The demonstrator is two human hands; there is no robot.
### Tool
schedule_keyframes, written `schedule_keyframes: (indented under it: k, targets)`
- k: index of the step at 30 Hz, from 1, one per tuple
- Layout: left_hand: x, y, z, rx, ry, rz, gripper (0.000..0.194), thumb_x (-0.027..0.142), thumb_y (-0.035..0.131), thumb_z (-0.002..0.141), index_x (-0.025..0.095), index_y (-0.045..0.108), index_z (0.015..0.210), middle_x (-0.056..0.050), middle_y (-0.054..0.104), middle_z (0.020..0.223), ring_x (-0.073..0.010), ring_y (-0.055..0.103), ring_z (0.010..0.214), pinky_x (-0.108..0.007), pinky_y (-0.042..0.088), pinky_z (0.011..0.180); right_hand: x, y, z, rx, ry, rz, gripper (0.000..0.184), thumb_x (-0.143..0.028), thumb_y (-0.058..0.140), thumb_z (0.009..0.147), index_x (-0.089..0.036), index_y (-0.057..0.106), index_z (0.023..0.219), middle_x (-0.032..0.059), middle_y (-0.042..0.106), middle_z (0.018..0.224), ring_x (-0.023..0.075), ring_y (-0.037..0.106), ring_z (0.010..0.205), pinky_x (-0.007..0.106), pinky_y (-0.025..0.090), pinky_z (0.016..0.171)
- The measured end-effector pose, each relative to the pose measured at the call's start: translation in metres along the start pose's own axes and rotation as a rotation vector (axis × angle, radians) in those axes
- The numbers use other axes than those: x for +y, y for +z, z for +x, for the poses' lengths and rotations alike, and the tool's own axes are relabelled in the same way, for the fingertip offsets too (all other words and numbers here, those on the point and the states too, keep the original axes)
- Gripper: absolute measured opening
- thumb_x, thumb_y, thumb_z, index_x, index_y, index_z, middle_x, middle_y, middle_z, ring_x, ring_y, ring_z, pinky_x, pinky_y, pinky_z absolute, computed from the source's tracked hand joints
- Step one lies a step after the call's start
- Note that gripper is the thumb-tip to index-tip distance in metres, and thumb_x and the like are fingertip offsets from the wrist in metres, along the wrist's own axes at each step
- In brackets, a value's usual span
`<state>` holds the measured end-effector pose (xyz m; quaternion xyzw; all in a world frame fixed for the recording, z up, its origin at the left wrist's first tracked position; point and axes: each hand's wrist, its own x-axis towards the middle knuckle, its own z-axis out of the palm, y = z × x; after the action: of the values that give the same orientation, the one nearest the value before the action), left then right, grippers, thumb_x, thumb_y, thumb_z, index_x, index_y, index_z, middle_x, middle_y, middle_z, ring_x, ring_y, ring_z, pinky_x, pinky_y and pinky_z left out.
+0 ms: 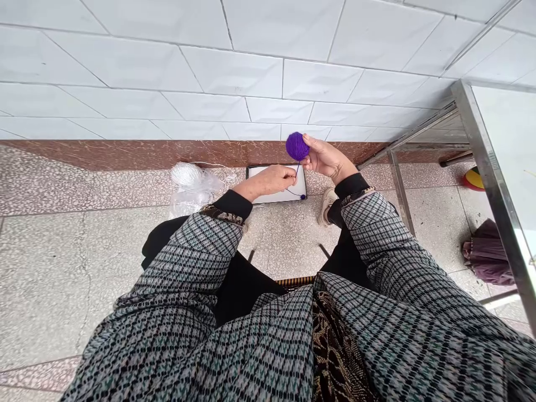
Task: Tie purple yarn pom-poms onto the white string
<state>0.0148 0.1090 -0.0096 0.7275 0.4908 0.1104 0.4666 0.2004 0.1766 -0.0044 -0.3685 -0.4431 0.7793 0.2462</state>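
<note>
A round ball of purple yarn (297, 146) is held up in front of the wall by my right hand (327, 158), the thumb on its near side and the fingers beneath. From the ball a strand of purple yarn (297, 168) runs down to my left hand (274, 181), whose fingertips are pinched on it. Below both hands a shallow white box (268, 195) with a dark rim lies on the floor. A small purple clump of yarn (302, 197) rests in its right corner, with a thin strand leading toward my left hand.
White yarn (186, 174) and clear plastic wrapping lie on the floor left of the box. A white tiled wall (243, 72) rises ahead. At right stand a metal-framed table (494, 184), a purple cloth item (489, 254) and a red-yellow object (474, 178).
</note>
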Motion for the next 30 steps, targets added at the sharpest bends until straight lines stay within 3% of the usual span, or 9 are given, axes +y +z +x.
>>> schedule_keyframes:
  k: [3,6,10,13,16,19,24,30]
  targets:
    - [-0.006,-0.006,0.002,0.065,-0.050,0.037,0.017,0.024,0.056,0.086,0.018,0.070,0.078,-0.003,0.067,0.071,-0.0169,0.060,0.069,-0.030,0.043,0.071,0.000,-0.006,-0.004,-0.192,0.036,-0.086,0.046,-0.060,0.074,0.096,-0.018,0.056,0.095,-0.0053,0.057,0.065,0.0062,0.050,0.048,0.016,0.046,0.045]
    - [-0.011,-0.017,0.002,0.153,-0.075,0.039,0.018,0.025,0.057,0.084,0.017,0.074,0.082,-0.004,0.069,0.072,-0.0180,0.060,0.072,-0.030,0.042,0.070,0.000,-0.011,-0.006,-0.278,0.120,-0.257,0.045,-0.057,0.078,0.093,-0.018,0.057,0.098,-0.0053,0.059,0.066,0.0058,0.051,0.047,0.015,0.045,0.044]
    - [-0.011,-0.028,-0.003,0.173,-0.106,0.008,0.020,0.024,0.055,0.080,0.016,0.073,0.076,-0.004,0.068,0.068,-0.0162,0.059,0.067,-0.029,0.042,0.067,0.002,-0.013,-0.003,-0.260,0.288,-0.547,0.042,-0.045,0.089,0.088,-0.016,0.059,0.098,-0.0054,0.060,0.062,0.0066,0.053,0.045,0.015,0.044,0.042]
    - [-0.006,-0.027,-0.004,0.177,-0.089,-0.040,0.019,0.022,0.054,0.079,0.017,0.071,0.074,-0.003,0.067,0.065,-0.0152,0.059,0.065,-0.028,0.042,0.066,0.005,-0.010,0.002,-0.087,0.348,-0.661,0.032,-0.035,0.085,0.093,-0.017,0.059,0.095,-0.0050,0.058,0.058,0.0075,0.051,0.042,0.016,0.043,0.040]
    - [0.000,-0.020,-0.005,0.167,-0.040,-0.081,0.017,0.020,0.054,0.081,0.017,0.069,0.074,-0.002,0.065,0.064,-0.0143,0.058,0.063,-0.027,0.043,0.067,0.006,-0.005,0.005,0.121,0.270,-0.523,0.026,-0.034,0.077,0.099,-0.018,0.058,0.093,-0.0048,0.056,0.057,0.0079,0.048,0.042,0.018,0.046,0.041]
    - [0.007,-0.012,-0.005,0.123,-0.002,-0.101,0.016,0.018,0.054,0.082,0.018,0.067,0.074,0.000,0.063,0.062,-0.0136,0.058,0.062,-0.027,0.044,0.069,0.003,0.001,0.004,0.213,0.170,-0.289,0.028,-0.040,0.073,0.102,-0.018,0.057,0.093,-0.0042,0.058,0.061,0.0075,0.049,0.045,0.017,0.049,0.046]
    - [0.009,-0.003,-0.004,0.077,-0.020,-0.099,0.015,0.018,0.054,0.083,0.018,0.063,0.071,0.000,0.062,0.064,-0.0142,0.059,0.061,-0.028,0.044,0.067,-0.003,0.007,-0.002,0.100,0.030,-0.053,0.042,-0.056,0.075,0.097,-0.019,0.055,0.096,-0.0050,0.056,0.066,0.0071,0.051,0.053,0.016,0.048,0.050]
    - [-0.004,-0.005,0.003,0.070,-0.077,-0.028,0.015,0.022,0.057,0.084,0.018,0.069,0.075,-0.002,0.064,0.064,-0.0164,0.061,0.061,-0.030,0.045,0.068,-0.006,0.004,-0.012,-0.106,0.044,-0.099,0.044,-0.056,0.077,0.095,-0.018,0.059,0.105,-0.0053,0.056,0.068,0.0067,0.053,0.053,0.016,0.047,0.050]
